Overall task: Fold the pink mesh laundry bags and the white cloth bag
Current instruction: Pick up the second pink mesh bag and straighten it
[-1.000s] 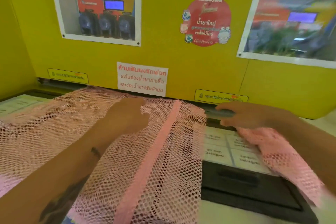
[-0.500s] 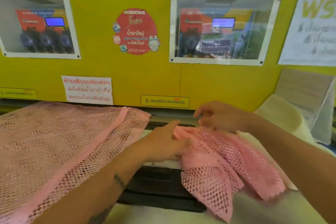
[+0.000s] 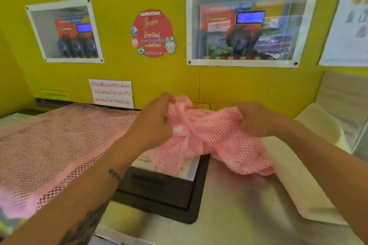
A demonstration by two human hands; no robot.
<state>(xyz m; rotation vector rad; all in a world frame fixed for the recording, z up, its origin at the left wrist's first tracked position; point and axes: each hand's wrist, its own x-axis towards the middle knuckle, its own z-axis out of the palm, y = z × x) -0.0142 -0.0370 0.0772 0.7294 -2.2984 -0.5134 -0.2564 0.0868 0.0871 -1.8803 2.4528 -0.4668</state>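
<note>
A small pink mesh laundry bag (image 3: 215,141) hangs crumpled between my two hands, above the machine top. My left hand (image 3: 153,123) grips its left end with curled fingers. My right hand (image 3: 256,121) grips its right end. A larger, finer pink mesh bag (image 3: 51,145) lies spread flat on the left. The white cloth bag (image 3: 294,177) lies along the right side, partly under the small bag's hanging edge.
A black detergent drawer lid (image 3: 163,191) with a white label sits in the machine top below my hands. The yellow back panel (image 3: 159,77) with windows and stickers rises just behind. A bare grey metal top (image 3: 229,215) lies in front.
My left hand left the large flat bag and moved right onto the small one. Both hands have lifted and bunched the small bag. The view swung right.
</note>
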